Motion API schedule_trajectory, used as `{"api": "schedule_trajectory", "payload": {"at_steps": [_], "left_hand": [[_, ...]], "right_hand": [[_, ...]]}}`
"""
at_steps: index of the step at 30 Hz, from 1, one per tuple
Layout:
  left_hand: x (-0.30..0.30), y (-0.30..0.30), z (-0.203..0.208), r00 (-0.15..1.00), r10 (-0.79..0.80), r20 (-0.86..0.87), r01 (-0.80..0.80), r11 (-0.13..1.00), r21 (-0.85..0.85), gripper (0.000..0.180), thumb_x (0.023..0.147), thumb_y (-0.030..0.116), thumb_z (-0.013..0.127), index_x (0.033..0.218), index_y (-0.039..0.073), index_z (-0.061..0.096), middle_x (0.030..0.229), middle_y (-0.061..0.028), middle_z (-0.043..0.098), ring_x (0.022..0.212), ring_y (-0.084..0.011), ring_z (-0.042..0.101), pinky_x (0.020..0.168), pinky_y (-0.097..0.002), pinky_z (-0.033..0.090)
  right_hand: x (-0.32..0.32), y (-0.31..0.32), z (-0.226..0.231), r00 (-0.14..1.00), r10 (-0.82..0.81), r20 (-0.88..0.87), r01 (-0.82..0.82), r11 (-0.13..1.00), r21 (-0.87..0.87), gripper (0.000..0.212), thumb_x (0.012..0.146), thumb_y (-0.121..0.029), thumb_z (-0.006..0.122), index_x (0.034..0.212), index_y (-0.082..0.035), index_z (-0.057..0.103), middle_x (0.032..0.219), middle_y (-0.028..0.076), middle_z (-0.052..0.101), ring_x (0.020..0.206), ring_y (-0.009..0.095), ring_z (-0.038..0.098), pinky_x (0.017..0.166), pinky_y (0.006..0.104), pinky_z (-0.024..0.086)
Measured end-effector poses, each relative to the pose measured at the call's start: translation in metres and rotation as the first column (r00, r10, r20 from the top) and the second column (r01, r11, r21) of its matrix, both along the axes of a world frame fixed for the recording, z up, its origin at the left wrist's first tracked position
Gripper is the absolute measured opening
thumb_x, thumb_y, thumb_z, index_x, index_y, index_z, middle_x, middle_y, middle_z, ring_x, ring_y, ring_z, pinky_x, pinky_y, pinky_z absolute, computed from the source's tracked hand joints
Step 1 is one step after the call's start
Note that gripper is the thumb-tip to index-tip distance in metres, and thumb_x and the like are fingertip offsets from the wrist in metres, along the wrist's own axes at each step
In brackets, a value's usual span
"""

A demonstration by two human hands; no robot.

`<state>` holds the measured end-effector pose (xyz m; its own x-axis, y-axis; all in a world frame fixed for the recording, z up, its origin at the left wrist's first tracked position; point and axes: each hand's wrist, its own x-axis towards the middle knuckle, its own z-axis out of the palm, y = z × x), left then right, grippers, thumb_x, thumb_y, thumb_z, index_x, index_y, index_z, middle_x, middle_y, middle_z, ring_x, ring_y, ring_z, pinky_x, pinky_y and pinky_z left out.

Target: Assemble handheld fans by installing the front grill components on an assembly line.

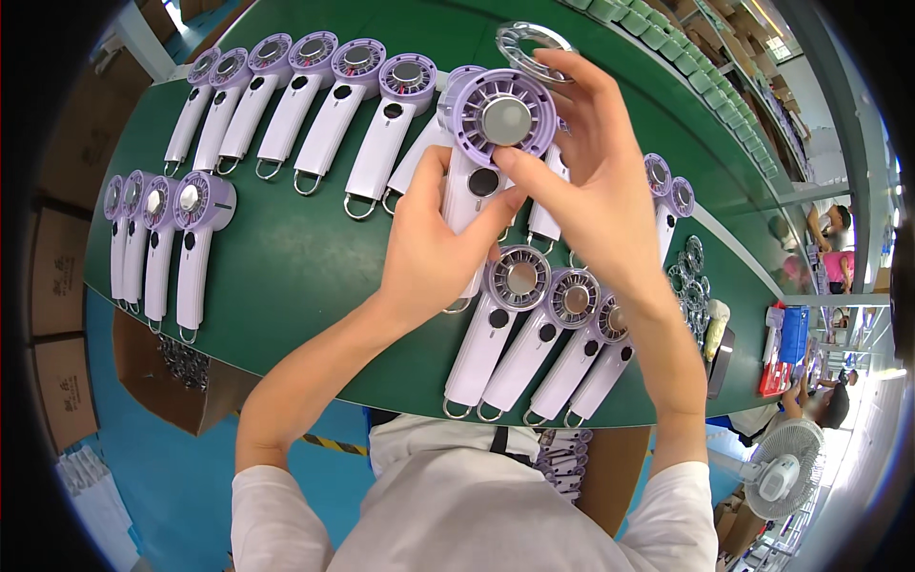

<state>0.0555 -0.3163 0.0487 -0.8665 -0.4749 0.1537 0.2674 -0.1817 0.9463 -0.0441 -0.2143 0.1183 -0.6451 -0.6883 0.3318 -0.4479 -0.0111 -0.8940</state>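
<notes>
My left hand (434,243) is closed round the white handle of a handheld fan (506,121) with a purple head, raised above the table. The fan's head faces me, showing dark radial slots and a round silver centre. My right hand (596,186) is at the head's right side, its thumb touching the lower rim. At that hand's raised fingertips is a clear ring-shaped cover (522,36), tilted and apart from the fan's face; the fingers' far side is hidden. Just below my hands lie several similar fans (477,357) with metal loops at their handle ends.
More purple-and-white fans (329,124) lie in a row along the far left, and another group (195,257) at the left edge of the green table (286,253). Clear rings (688,281) are piled at right, near a blue bin (794,334). Cardboard boxes stand below.
</notes>
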Motion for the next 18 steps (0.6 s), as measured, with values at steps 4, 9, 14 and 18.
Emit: {"api": "schedule_trajectory", "payload": {"at_steps": [4,9,14,18], "left_hand": [[-0.001,-0.006,0.002,0.995,-0.09,0.036,0.085,0.99,0.111,0.032,0.092,0.016,0.071,0.109,-0.002,0.05,0.082,-0.0065,0.063,0.057,-0.0084,0.059,0.051,-0.0248,0.048],[-0.002,-0.006,0.005,0.991,-0.128,0.044,0.121,0.984,0.131,0.033,0.093,0.017,0.07,0.11,-0.003,0.049,0.083,-0.0075,0.063,0.057,-0.0093,0.06,0.052,-0.0248,0.049],[-0.002,-0.007,0.003,0.989,-0.135,0.055,0.127,0.983,0.129,0.032,0.094,0.016,0.069,0.112,-0.002,0.049,0.086,-0.0072,0.064,0.062,-0.01,0.062,0.056,-0.0247,0.05],[-0.002,-0.009,0.007,0.983,-0.17,0.069,0.16,0.979,0.124,0.033,0.094,0.017,0.069,0.113,-0.001,0.049,0.089,-0.0079,0.064,0.063,-0.0108,0.062,0.06,-0.0254,0.052]], "right_hand": [[-0.012,0.013,0.018,0.995,-0.025,0.101,0.044,0.979,-0.197,0.059,0.085,-0.007,0.077,0.137,-0.005,0.047,0.138,0.01,0.053,0.127,0.024,0.054,0.098,0.0327,0.049],[-0.022,0.038,0.024,0.97,-0.239,-0.035,0.225,0.947,-0.23,0.026,0.097,-0.005,0.061,0.121,0.003,0.06,0.101,0.01,0.067,0.094,0.017,0.067,0.085,0.0277,0.053],[-0.011,0.05,0.02,0.99,-0.14,-0.005,0.139,0.989,-0.047,0.058,0.096,0.001,0.059,0.147,-0.002,0.032,0.09,0.009,0.063,0.073,0.012,0.06,0.068,0.0245,0.049],[-0.014,0.057,0.014,0.984,-0.176,0.011,0.176,0.984,-0.015,0.043,0.095,-0.003,0.061,0.134,0.001,0.043,0.093,0.01,0.065,0.074,0.013,0.061,0.067,0.0274,0.051]]}}
